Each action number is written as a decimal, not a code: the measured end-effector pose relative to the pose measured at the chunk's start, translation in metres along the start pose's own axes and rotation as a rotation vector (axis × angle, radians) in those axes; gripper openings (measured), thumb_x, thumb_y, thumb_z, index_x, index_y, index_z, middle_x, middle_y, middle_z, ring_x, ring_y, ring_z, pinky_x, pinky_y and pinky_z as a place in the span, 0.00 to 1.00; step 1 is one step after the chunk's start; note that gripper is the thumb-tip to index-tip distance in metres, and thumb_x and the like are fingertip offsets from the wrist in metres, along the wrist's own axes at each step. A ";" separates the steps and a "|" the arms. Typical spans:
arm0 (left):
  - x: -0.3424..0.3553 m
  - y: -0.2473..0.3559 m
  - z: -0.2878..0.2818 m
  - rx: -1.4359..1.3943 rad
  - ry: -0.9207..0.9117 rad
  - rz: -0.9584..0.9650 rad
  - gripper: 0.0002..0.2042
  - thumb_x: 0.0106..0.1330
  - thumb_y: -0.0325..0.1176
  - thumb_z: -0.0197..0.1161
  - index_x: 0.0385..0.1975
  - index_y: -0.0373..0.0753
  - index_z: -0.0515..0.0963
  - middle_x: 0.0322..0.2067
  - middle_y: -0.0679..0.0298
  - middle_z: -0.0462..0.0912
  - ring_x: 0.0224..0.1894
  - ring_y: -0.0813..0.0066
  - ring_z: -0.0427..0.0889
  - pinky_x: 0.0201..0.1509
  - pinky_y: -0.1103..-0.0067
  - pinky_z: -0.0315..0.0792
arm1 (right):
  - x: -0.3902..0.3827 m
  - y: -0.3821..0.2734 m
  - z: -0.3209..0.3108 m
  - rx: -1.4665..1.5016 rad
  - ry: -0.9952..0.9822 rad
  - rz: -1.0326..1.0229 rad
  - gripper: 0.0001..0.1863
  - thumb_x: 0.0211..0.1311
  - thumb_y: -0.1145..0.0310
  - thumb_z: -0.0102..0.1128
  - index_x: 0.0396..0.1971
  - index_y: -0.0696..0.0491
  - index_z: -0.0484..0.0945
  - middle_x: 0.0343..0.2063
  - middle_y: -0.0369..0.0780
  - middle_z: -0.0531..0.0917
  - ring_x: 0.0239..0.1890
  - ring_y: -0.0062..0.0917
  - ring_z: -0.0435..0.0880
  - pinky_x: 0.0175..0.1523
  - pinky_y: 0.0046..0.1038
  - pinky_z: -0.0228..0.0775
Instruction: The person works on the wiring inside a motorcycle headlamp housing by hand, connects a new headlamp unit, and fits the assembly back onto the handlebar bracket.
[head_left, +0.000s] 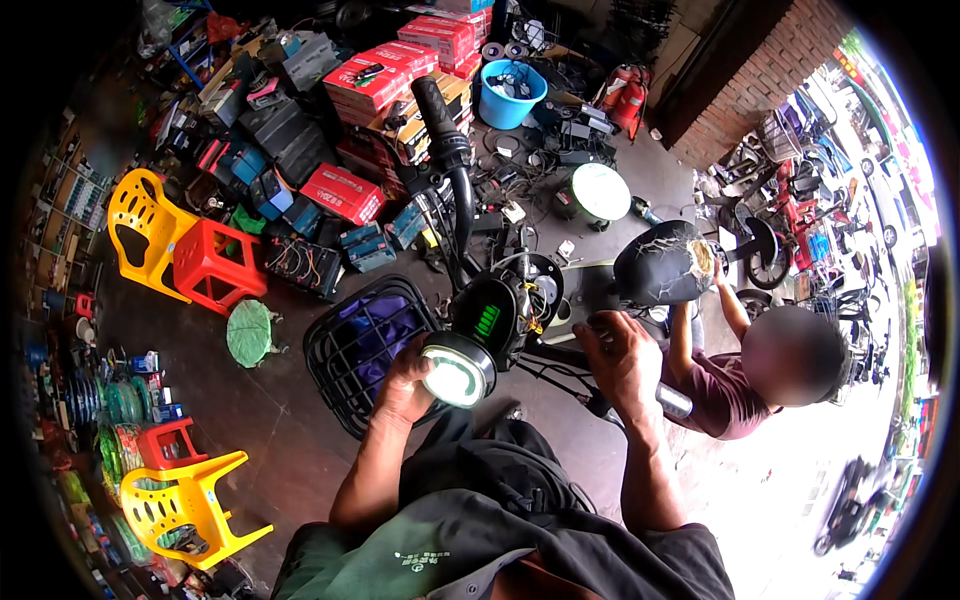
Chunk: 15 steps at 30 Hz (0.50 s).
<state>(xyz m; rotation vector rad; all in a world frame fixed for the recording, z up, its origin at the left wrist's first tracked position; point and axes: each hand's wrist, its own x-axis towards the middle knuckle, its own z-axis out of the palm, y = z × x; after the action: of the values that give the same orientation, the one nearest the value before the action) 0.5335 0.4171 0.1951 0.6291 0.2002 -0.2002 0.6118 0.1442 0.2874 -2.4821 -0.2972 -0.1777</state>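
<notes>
In front of me stands an electric bike with its handlebar [462,205] turned. My left hand [405,385] is closed around the side of its round, lit headlight [458,376]. Just above the lamp sits a display [487,322] with green bars, and loose wires [535,322] show beside it. Over the right half of the bar is my right hand [625,362], its fingers curled together. Whatever they pinch, if anything, is hidden. A silver bar end [673,400] lies right by that wrist. The cracked black seat [655,268] is farther off.
A co-worker [725,385] crouches at the right, reaching to the seat. The bike's black basket [325,345] holds something purple. Yellow chairs [150,225], a red stool [215,262] and a green-topped stool [250,333] stand left. Boxes [380,75] and a blue tub [512,95] are beyond.
</notes>
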 end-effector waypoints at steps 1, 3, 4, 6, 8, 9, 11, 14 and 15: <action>-0.001 0.000 0.001 -0.014 0.006 0.006 0.29 0.46 0.40 0.76 0.47 0.31 0.76 0.42 0.58 0.83 0.46 0.65 0.82 0.55 0.71 0.75 | 0.000 0.000 0.000 -0.037 -0.026 -0.009 0.11 0.55 0.62 0.68 0.32 0.54 0.80 0.27 0.40 0.81 0.32 0.34 0.82 0.38 0.33 0.73; -0.003 0.000 0.002 -0.050 0.018 0.004 0.28 0.47 0.39 0.77 0.47 0.32 0.76 0.43 0.57 0.83 0.46 0.65 0.82 0.56 0.69 0.74 | -0.001 0.003 0.002 -0.096 -0.028 -0.047 0.12 0.55 0.60 0.68 0.30 0.53 0.79 0.26 0.40 0.81 0.31 0.35 0.81 0.37 0.34 0.73; -0.004 0.001 0.002 -0.070 0.025 -0.005 0.28 0.47 0.39 0.77 0.46 0.32 0.76 0.43 0.57 0.83 0.46 0.64 0.81 0.56 0.68 0.74 | 0.000 0.004 0.002 -0.104 -0.034 -0.044 0.12 0.54 0.60 0.68 0.30 0.53 0.79 0.26 0.40 0.81 0.31 0.35 0.81 0.37 0.34 0.73; -0.003 0.000 -0.002 -0.088 -0.007 -0.007 0.26 0.49 0.37 0.76 0.47 0.33 0.75 0.43 0.57 0.82 0.47 0.63 0.81 0.56 0.66 0.74 | 0.001 0.005 0.003 -0.117 -0.046 -0.038 0.13 0.54 0.60 0.69 0.30 0.53 0.79 0.27 0.40 0.81 0.31 0.35 0.81 0.37 0.34 0.73; -0.003 -0.002 -0.005 -0.097 -0.003 -0.005 0.26 0.49 0.37 0.76 0.47 0.34 0.75 0.43 0.58 0.82 0.48 0.63 0.81 0.56 0.65 0.74 | 0.000 0.004 0.004 -0.123 -0.040 -0.047 0.13 0.54 0.59 0.69 0.29 0.53 0.79 0.26 0.40 0.81 0.31 0.35 0.81 0.37 0.34 0.73; -0.003 -0.003 -0.006 -0.102 0.011 0.001 0.26 0.49 0.37 0.76 0.47 0.34 0.75 0.43 0.58 0.82 0.48 0.63 0.81 0.56 0.65 0.74 | 0.000 0.004 0.004 -0.126 -0.036 -0.051 0.13 0.54 0.59 0.69 0.29 0.53 0.79 0.26 0.40 0.81 0.31 0.35 0.81 0.37 0.34 0.73; -0.003 -0.005 -0.008 -0.115 0.030 0.004 0.25 0.50 0.37 0.75 0.47 0.35 0.74 0.43 0.58 0.81 0.48 0.63 0.80 0.56 0.65 0.74 | 0.000 0.004 0.004 -0.127 -0.035 -0.047 0.13 0.54 0.59 0.68 0.29 0.53 0.79 0.26 0.40 0.80 0.31 0.35 0.81 0.37 0.35 0.72; -0.003 -0.005 -0.010 -0.121 0.028 -0.007 0.25 0.50 0.36 0.75 0.46 0.35 0.74 0.44 0.58 0.81 0.48 0.63 0.80 0.56 0.65 0.74 | 0.000 0.002 0.006 -0.154 -0.035 -0.056 0.14 0.54 0.58 0.68 0.29 0.53 0.78 0.26 0.40 0.80 0.31 0.36 0.81 0.37 0.35 0.72; -0.004 -0.004 -0.011 -0.114 0.026 -0.005 0.24 0.50 0.36 0.75 0.46 0.35 0.74 0.44 0.59 0.81 0.48 0.63 0.80 0.55 0.65 0.74 | 0.001 0.001 0.007 -0.166 -0.035 -0.062 0.14 0.54 0.58 0.68 0.29 0.53 0.78 0.26 0.40 0.79 0.31 0.36 0.81 0.37 0.35 0.72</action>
<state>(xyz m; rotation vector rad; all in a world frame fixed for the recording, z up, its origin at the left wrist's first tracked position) 0.5277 0.4209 0.1850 0.5178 0.2362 -0.1838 0.6131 0.1475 0.2813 -2.6443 -0.3880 -0.1918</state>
